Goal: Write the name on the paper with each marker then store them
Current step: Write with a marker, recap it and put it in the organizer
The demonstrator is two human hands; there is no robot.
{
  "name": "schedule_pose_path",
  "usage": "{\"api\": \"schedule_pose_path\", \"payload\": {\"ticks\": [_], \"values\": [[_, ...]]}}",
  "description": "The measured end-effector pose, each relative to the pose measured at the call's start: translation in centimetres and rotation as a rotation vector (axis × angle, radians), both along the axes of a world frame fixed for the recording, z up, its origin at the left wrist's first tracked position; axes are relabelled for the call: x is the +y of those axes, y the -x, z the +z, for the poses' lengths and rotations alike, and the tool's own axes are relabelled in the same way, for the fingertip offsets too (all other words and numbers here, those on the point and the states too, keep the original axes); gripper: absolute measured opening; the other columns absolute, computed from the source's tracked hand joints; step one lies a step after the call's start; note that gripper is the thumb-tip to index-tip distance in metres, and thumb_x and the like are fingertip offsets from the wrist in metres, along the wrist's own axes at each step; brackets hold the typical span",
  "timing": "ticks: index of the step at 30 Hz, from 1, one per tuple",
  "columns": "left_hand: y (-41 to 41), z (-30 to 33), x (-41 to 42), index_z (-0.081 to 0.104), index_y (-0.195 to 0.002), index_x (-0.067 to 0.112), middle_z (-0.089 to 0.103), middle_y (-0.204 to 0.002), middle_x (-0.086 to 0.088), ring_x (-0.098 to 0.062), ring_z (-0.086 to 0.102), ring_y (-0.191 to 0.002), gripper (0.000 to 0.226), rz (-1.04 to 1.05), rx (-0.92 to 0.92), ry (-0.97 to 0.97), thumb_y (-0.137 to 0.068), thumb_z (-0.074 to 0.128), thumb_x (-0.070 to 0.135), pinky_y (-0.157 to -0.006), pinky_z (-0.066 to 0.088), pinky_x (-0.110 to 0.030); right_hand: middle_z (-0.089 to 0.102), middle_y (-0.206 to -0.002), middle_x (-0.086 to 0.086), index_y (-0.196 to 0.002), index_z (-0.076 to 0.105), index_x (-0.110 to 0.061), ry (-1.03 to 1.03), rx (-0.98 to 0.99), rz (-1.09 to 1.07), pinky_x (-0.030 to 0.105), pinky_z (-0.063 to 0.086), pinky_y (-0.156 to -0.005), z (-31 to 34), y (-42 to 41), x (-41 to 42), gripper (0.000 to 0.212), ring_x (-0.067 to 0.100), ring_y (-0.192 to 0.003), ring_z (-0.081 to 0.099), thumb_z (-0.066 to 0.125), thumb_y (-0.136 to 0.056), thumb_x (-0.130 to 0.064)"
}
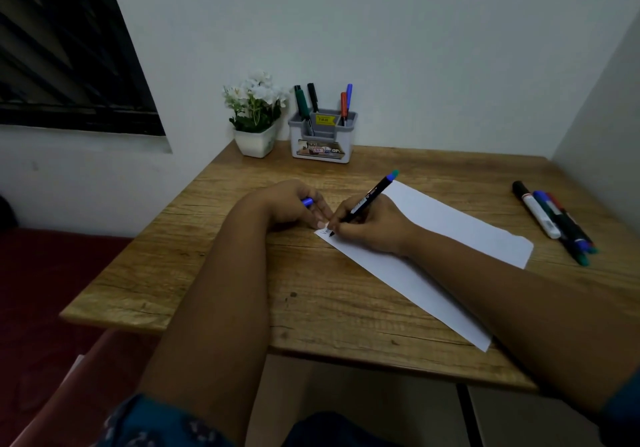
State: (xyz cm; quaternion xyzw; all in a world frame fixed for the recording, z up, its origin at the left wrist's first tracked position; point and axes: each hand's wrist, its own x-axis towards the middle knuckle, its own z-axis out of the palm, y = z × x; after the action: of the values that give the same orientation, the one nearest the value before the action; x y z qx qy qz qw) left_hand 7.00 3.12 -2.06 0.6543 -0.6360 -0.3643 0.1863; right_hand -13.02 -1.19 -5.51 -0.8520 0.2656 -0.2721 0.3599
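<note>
A: Obs., left to right. Window at 10 o'clock, dark. Plant at 12, against the wall. Holder just right of it, four markers standing inside: green, black, red, blue.

B: Hands?

A: Left hand, centre of table: fingers curled round a blue cap, fingertips pressing the near corner of the paper. Right hand grips a black-barrelled pen, tip down on that same corner, blue-green end pointing to 1 o'clock.

B: Writing visible?

A: A few strokes by the tip; too small to read.

B: Paper position?

A: Lies slantwise, running from centre toward 4 o'clock, right forearm across it.

B: Remaining stock?

A: Loose pile at 3 o'clock, near the table edge, well apart from the paper. Several markers, touching; exact count unclear.

B: Progress estimate?

A: Judgement: partway. Four stored suggests four done; one in use; the pile is left to write with and store.
</note>
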Motion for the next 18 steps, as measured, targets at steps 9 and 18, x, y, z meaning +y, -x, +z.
{"api": "schedule_pose_path", "payload": {"ticks": [9,18], "values": [[0.16,-0.02,0.10,0.073,-0.096,0.023,0.075,-0.091,0.001,-0.012,0.069,-0.092,0.025,0.009,0.017,-0.003,-0.077,0.075,0.006,-0.091,0.048,-0.031,0.073,-0.081,0.001,-0.080,0.076,-0.015,-0.020,0.024,-0.041,0.043,0.054,-0.084,0.07,-0.03,-0.22,0.004,0.016,-0.085,0.066,0.073,-0.081,-0.012],[-0.03,-0.15,-0.04,0.073,-0.099,0.021,0.074,-0.086,0.004,-0.012,0.068,-0.090,0.026,0.004,0.022,-0.012,-0.078,0.075,0.006,-0.093,0.047,-0.031,0.074,-0.083,0.002,-0.078,0.076,-0.016,-0.026,0.070,-0.006,0.042,0.055,-0.087,0.42,0.04,-0.11,0.007,0.017,-0.088,0.068,0.072,-0.080,-0.010]]}}
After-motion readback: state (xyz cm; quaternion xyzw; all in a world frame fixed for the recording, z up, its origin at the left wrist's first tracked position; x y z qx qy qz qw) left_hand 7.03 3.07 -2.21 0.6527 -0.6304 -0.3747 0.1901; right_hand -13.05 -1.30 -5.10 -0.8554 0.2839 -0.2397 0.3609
